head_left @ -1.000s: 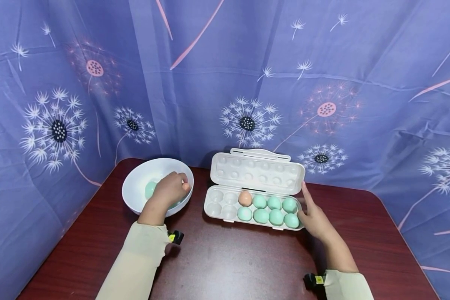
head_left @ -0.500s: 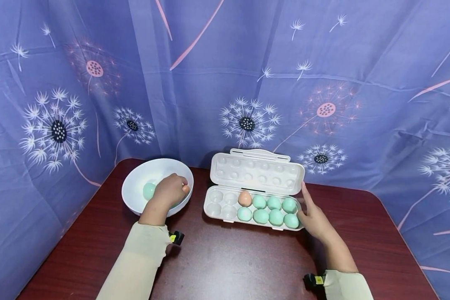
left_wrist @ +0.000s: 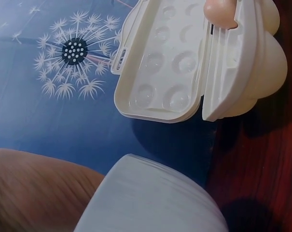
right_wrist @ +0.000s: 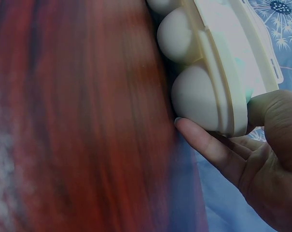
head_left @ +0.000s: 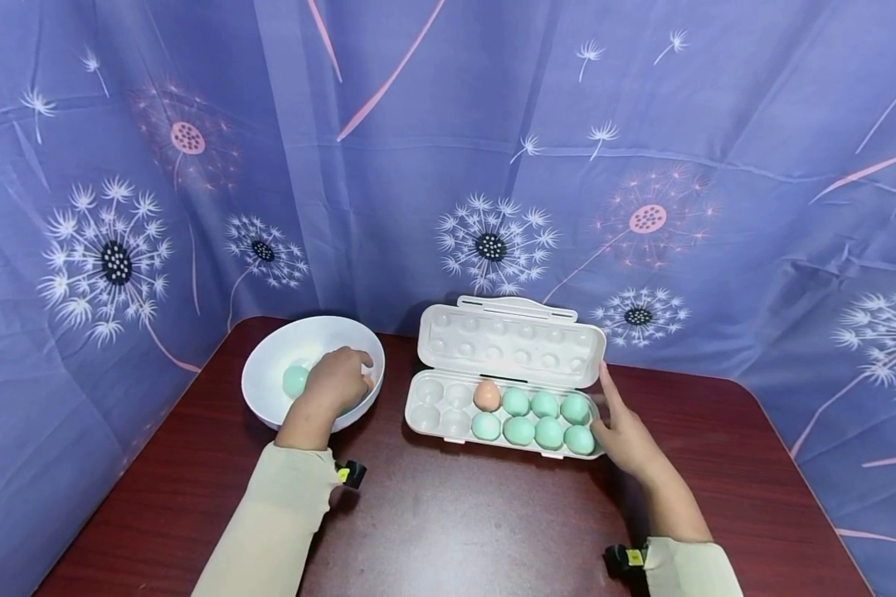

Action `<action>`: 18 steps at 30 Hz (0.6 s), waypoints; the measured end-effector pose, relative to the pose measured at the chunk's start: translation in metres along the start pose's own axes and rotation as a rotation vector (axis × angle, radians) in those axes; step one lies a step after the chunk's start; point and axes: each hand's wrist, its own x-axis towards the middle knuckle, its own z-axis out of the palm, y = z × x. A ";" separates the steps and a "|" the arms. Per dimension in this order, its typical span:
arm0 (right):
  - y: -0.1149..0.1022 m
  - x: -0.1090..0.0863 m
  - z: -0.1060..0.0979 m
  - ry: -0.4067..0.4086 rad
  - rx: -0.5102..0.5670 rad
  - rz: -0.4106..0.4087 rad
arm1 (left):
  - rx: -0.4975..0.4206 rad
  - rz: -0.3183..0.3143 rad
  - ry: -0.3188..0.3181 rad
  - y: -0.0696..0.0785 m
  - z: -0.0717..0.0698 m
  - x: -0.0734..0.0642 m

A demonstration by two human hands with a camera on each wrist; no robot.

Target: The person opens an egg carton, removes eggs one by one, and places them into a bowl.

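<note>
My left hand [head_left: 336, 381] is inside the white bowl [head_left: 265, 365], its fingers bent downward. What they hold, if anything, is hidden, and in the left wrist view the bowl wall [left_wrist: 150, 203] covers the fingertips. Beside this hand lies a pale green egg [head_left: 294, 381] in the bowl. An open plastic egg carton [head_left: 511, 336] stands to the right, with one brown egg [head_left: 487, 395] and several green eggs [head_left: 518, 430] in its cups. At the carton's right end my right hand [head_left: 630, 435] grips the base edge, thumb and fingers on either side, as the right wrist view shows.
The dark red-brown wooden table [head_left: 448, 531] carries both bowl and carton. A blue curtain [head_left: 388, 207] with dandelion prints hangs right behind them. Several cups [head_left: 442, 406] at the carton's left end hold no egg.
My left hand shifts only slightly within the bowl, and the orange-brown patch seen earlier at its fingertips no longer shows clearly. The green egg appears slightly further left. The right hand stays at the carton.
</note>
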 end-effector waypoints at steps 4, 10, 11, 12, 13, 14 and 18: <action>0.000 0.000 0.000 0.001 0.001 -0.002 | -0.019 -0.013 0.007 0.001 -0.002 0.000; 0.000 0.000 0.001 0.000 -0.007 0.015 | -0.051 0.000 0.108 0.007 -0.005 0.000; 0.001 0.000 0.001 -0.001 -0.008 0.015 | -0.064 0.004 0.129 0.008 -0.005 0.000; 0.001 0.000 0.001 -0.001 -0.006 0.015 | -0.074 0.008 0.151 0.010 -0.006 0.000; 0.001 0.000 0.002 -0.002 -0.005 0.015 | -0.086 0.013 0.170 0.012 -0.006 -0.001; 0.001 0.000 0.002 -0.003 -0.004 0.015 | -0.097 0.020 0.190 0.014 -0.006 -0.002; 0.002 0.000 0.002 -0.003 0.002 0.011 | -0.133 0.061 0.248 0.024 -0.007 -0.005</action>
